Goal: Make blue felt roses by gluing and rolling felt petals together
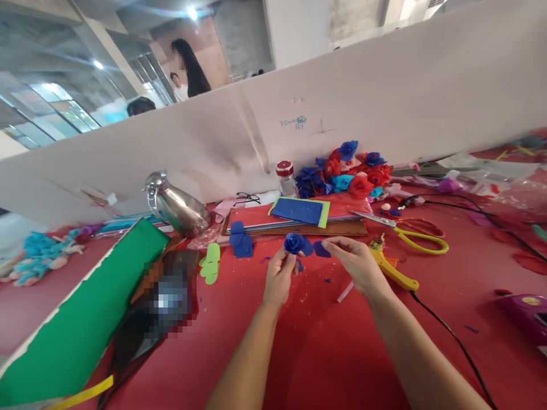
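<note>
Worktop (325,364): red surface, running the full width of the view. Partition board (384,108): white, standing along the far edge of the worktop, scuffed grey near its middle, with small blue scribbles. Beyond the partition board: bare concrete ceiling (51,34) with angled beams, round ceiling lights (192,12), a white pillar (294,28), glazed panels (55,108) to the left. People (190,68) stand behind the partition board, only heads and shoulders showing.

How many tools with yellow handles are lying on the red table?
2. The yellow-handled scissors lie right of the hands, and the yellow glue gun lies beside the right hand. Others may be hidden in the clutter.
</note>
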Tool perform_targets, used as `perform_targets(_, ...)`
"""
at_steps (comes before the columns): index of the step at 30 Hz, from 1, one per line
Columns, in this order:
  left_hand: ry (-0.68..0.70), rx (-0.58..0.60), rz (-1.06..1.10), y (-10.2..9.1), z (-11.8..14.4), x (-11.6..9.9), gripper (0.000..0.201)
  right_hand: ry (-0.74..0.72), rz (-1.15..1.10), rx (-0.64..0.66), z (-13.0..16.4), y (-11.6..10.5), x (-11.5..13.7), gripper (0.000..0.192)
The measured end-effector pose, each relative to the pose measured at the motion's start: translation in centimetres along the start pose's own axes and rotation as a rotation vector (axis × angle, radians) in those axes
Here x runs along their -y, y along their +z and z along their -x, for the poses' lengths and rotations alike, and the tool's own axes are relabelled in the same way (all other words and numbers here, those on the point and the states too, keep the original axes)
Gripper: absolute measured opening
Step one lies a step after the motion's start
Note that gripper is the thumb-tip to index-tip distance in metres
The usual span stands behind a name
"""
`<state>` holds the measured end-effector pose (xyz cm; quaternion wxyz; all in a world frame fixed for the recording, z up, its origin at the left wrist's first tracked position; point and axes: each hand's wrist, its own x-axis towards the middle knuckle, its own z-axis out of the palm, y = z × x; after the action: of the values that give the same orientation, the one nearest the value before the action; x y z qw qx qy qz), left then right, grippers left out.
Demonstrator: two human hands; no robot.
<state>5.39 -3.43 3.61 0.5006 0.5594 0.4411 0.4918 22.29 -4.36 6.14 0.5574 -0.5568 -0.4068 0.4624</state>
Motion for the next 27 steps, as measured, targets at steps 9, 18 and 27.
perform_targets(9, -0.018, -0.136, 0.180, 0.1, -0.3, 1.4, 0.025, 0.143, -0.343, -0.121, -0.6, 0.2, -0.8, 0.035)
perform_targets(18, -0.049, -0.152, 0.132, 0.9, -0.4, 0.9, 0.024, 0.192, -0.448, -0.126, -0.7, 0.7, -1.4, 0.034)
perform_targets(27, -0.059, -0.194, 0.084, 1.0, -0.2, 0.2, 0.023, 0.189, -0.466, -0.128, -0.9, 0.8, -1.8, 0.032)
